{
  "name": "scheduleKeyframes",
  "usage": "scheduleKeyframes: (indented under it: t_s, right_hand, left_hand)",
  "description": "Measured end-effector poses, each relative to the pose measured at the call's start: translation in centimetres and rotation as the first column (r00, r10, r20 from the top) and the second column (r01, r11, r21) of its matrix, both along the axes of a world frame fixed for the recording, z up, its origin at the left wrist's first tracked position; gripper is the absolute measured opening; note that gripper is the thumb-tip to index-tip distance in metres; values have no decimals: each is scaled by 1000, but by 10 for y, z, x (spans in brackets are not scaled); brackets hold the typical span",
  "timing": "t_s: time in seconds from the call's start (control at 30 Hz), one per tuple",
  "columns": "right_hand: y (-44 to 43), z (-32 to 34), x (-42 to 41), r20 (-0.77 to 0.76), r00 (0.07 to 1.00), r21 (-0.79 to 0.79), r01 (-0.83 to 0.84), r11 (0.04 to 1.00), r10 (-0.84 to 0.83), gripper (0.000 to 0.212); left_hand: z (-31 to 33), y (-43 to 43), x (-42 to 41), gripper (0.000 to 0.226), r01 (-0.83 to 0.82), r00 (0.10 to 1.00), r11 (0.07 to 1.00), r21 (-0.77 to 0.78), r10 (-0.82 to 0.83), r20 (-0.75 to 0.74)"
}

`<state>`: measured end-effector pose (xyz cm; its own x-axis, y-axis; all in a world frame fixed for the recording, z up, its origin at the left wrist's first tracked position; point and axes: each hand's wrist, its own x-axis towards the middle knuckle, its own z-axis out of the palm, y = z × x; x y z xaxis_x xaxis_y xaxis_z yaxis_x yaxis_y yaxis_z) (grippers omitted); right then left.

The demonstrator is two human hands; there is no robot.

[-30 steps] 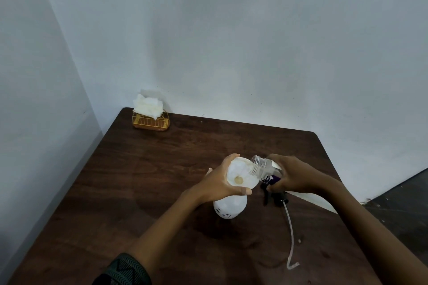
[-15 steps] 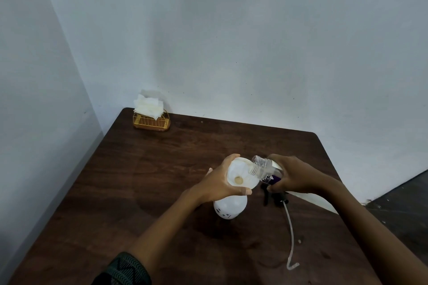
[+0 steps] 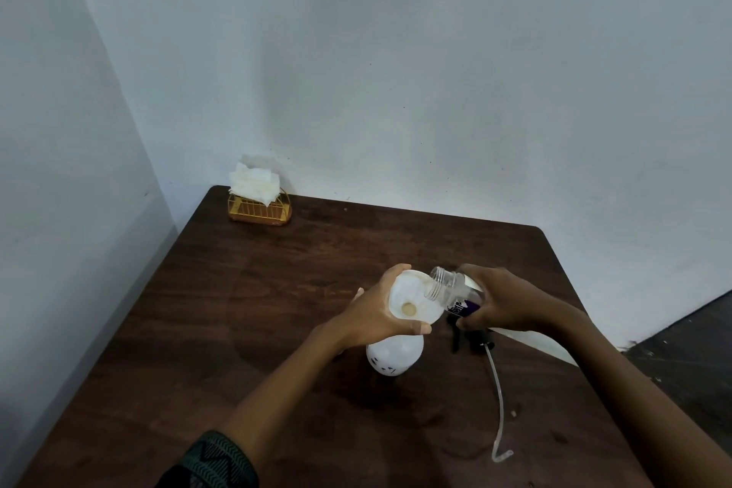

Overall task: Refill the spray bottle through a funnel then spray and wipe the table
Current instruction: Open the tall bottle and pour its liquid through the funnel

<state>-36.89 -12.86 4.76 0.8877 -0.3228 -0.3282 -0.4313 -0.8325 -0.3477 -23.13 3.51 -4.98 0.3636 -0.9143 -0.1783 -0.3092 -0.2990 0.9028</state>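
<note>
Tilting a clear bottle [image 3: 451, 291] over a white funnel [image 3: 412, 303] at the middle of the tabletop [image 3: 237, 309].
Holding the funnel rim in the curled left grip [image 3: 372, 315], atop the spray bottle [image 3: 394, 357]; clasping the clear bottle in the right grip [image 3: 507, 299], mouth over the funnel's edge.

Dark wood-grain desk [image 3: 237, 309] sits right in a corner, with plain pale bluish-white walls [image 3: 435, 71] on the left and behind it (a few tiny specks on them). Light's soft and kinda dim. Bottom right there's a dark floor [image 3: 693, 361], maybe tile, hard to tell.
</note>
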Motion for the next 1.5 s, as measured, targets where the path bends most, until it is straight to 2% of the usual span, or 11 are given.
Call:
scheduleKeyframes:
  t_s: [0.83,1.1,1.5]
  right_hand:
    - [1,0,1,-16,1000,26,2,1000,-1,42]
    - [-1,1,1,-14,1000,20,5,1000,-5,40]
    - [-3,1,2,-30,1000,20,0,1000,1,46]
  left_hand:
    - [-2,-1,0,99,-10,1000,1000,11,10,3]
    - [-1,0,1,104,-4,1000,1000,6,4,0]
    - [-1,1,0,103,-5,1000,1000,3,5,-12]
